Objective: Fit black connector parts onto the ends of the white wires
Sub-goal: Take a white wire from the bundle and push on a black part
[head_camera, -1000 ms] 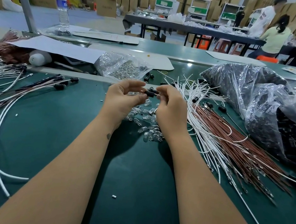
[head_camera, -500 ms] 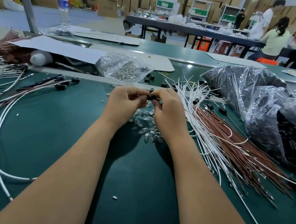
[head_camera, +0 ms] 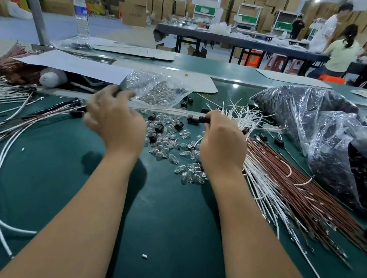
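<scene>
Right hand (head_camera: 223,141): pinches black connector (head_camera: 200,119), best kept steady.
Left hand (head_camera: 116,118): blurred; grip unclear, near finished wires (head_camera: 48,111).

White wires (head_camera: 246,116) fan out in a loose bundle, bare ends splayed upward. A black connector (head_camera: 200,119) lies level just left of those ends. More connectors (head_camera: 159,128) are scattered nearby, some upright.
</scene>
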{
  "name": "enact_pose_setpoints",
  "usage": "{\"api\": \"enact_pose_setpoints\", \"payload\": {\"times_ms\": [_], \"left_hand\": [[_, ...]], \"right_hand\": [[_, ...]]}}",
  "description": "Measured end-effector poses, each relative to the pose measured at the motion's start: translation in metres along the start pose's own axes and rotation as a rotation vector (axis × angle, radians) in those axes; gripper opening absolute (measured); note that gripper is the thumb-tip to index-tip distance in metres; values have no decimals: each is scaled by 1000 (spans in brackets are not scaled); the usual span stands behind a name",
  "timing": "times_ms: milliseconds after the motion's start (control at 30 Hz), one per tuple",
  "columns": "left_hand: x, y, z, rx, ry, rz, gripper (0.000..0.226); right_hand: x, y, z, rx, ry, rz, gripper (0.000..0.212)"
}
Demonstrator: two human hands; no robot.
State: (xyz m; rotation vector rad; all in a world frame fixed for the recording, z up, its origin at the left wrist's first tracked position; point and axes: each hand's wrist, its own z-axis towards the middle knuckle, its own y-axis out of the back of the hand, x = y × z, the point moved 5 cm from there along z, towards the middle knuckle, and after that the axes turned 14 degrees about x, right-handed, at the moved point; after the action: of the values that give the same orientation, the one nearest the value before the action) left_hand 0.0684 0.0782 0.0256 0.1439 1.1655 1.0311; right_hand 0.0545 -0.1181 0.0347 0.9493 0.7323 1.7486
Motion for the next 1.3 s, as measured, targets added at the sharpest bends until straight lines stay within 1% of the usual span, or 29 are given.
{"api": "enact_pose_setpoints", "payload": {"times_ms": [33,100,133,167,200,267,333,400,433,467,500,567,600,633,667,767,833,933,967,1067,1133,1233,1300], "left_hand": [[-15,-5,-5,34,-170,1,39],[-41,-20,-17,150,-456,23,30],[-48,-27,-23,198,-545,42,26],[-51,-31,-26,224,-594,52,26],[-51,-32,-25,230,-602,52,26],[-41,-30,-17,181,-521,84,22],[-23,-24,-8,106,-349,162,21],[-9,-20,-3,77,-195,224,23],[-7,-20,-3,77,-171,232,25],[-9,-21,-4,89,-200,215,28],[-16,-22,-5,118,-291,161,29],[-37,-28,-13,216,-556,10,24],[-45,-32,-18,274,-641,-37,20],[-48,-35,-21,312,-666,-59,18],[-46,-37,-19,321,-637,-67,17],[-24,-37,-9,259,-446,-18,19],[-22,-35,-8,252,-421,-34,19],[-40,-40,-20,383,-523,-215,14],[-44,-42,-23,420,-526,-276,11],[-39,-46,-19,469,-391,-438,5],[-33,-48,-15,507,-319,-498,4],[-33,-52,-15,599,-252,-602,9],[-33,-55,-15,620,-221,-622,8]], "right_hand": [[3,-2,0,7,26,13,19],[10,-6,0,36,81,44,20],[12,-8,0,57,107,57,20],[14,-10,0,72,127,62,20],[13,-10,0,74,134,57,19],[7,-7,0,46,100,27,19],[-1,-4,1,28,33,0,19],[-4,-5,1,59,9,-15,18],[-3,-7,1,78,15,-8,18],[-1,-9,1,97,30,15,19],[2,-10,2,114,48,50,19],[6,-12,2,131,81,103,15],[8,-13,2,127,93,104,14],[8,-13,2,120,99,84,13],[6,-13,1,114,90,52,14],[-2,-13,2,130,17,29,19],[-2,-15,3,172,6,81,18],[2,-12,1,180,42,223,14],[3,-11,1,177,54,272,14],[4,-9,0,193,74,374,15],[4,-10,0,193,72,388,15],[2,-10,0,164,48,420,17],[1,-10,-1,159,40,449,18]]}}
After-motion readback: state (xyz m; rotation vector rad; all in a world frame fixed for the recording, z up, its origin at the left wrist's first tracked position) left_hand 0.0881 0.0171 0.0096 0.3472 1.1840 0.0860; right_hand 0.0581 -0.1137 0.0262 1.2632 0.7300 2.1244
